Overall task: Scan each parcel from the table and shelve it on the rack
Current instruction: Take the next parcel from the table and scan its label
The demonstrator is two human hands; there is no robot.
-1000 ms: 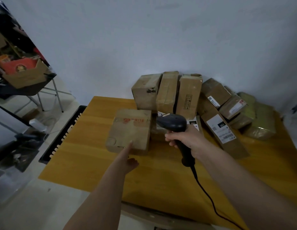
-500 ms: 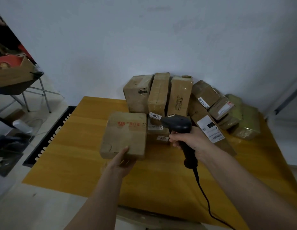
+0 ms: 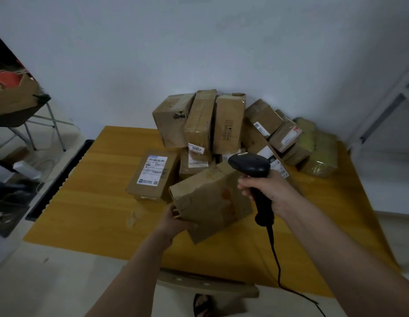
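Against a pale wall, a yellow wooden surface [image 3: 89,202] is loaded with a heap of brown parcels [image 3: 221,124] at its far side. A brown parcel [image 3: 210,202] is held tilted above the surface by the left hand [image 3: 176,221], whose fingers are curled round its lower corner, just beside a labelled box [image 3: 153,175] lying flat. A black corded scanner [image 3: 253,172] is gripped at the handle by the right hand [image 3: 267,191], its head held over the lifted parcel

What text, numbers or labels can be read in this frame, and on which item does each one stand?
"5007": white sticker on the upright box in the stack.
"150": black-and-white label on the leaning box behind the scanner.
Shipping label on the flat parcel: barcodes and print too small to read.
Labels on two boxes at right: blurred.
Red marks on the parcel in the left hand: unreadable.
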